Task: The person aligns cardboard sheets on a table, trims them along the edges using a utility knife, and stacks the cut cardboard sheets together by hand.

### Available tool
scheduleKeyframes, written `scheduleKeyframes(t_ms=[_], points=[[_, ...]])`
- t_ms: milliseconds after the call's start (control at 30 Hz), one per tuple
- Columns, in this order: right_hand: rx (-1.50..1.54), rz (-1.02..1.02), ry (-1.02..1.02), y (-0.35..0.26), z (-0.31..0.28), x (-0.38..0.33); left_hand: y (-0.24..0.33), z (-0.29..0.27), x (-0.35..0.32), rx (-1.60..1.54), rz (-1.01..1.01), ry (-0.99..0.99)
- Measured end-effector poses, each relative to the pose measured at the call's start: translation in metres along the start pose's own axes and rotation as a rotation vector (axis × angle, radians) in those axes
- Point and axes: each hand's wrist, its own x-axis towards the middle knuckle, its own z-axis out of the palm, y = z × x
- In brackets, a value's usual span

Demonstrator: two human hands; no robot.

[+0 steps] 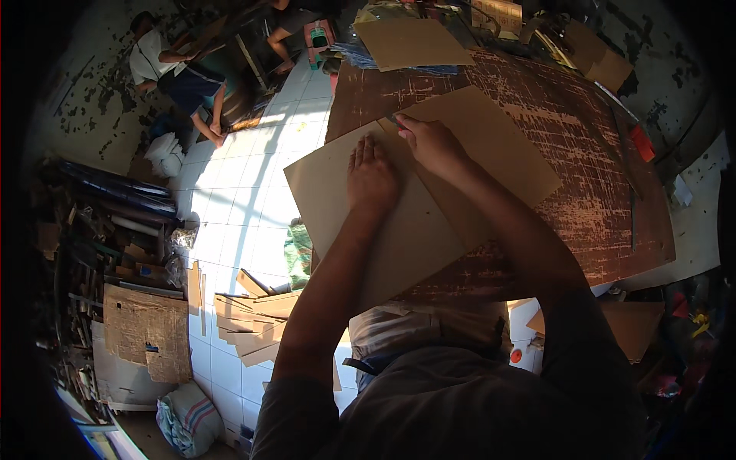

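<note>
Resting left hand (373, 172) on smooth, pale cardboard rectangle (418, 230), fingers slightly apart; curling fingers of right hand (431, 144) closed near its far corner (on what, cannot tell). Lying on scratched brown tabletop (590, 184), slanted lengthwise from far-left to near-right.

Scratched red-brown table (594, 165). Left of table: white tiled floor (261, 195), streaked with sunlight and shadow. Just beside table's left edge: green sack (297, 253). Farther left of table's near end: loose cardboard pieces (261, 330) on floor, worn cardboard (134, 318), striped pale sack (188, 422). Well left of table's far end: person in white shirt (192, 88), white bag (164, 157). At table's far end: brown sheet (414, 44). Near table's right edge: red scrap (642, 143).
</note>
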Motion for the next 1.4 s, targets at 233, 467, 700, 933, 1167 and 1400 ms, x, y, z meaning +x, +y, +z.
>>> scheduleKeyframes(t_ms=[233, 467, 700, 933, 1167, 1400], points=[[-0.105, 0.061, -0.175, -0.011, 0.016, 0.014, 0.000, -0.002, 0.001, -0.023, 0.001, -0.004], [-0.199, 0.008, -0.159, -0.014, 0.018, 0.017, -0.001, 0.002, 0.003, -0.016, 0.025, 0.042], [-0.163, 0.160, -0.318, -0.040, -0.001, 0.023, -0.003, 0.003, 0.000, -0.024, 0.026, 0.049], [-0.160, 0.085, -0.317, -0.033, -0.002, 0.022, 0.000, -0.005, 0.003, -0.010, 0.007, -0.027], [-0.132, 0.047, -0.317, -0.027, -0.021, -0.021, 0.005, -0.009, 0.005, 0.010, -0.037, -0.116], [-0.001, 0.110, -0.249, -0.040, -0.046, -0.079, 0.000, -0.005, 0.006, 0.008, -0.028, -0.102]])
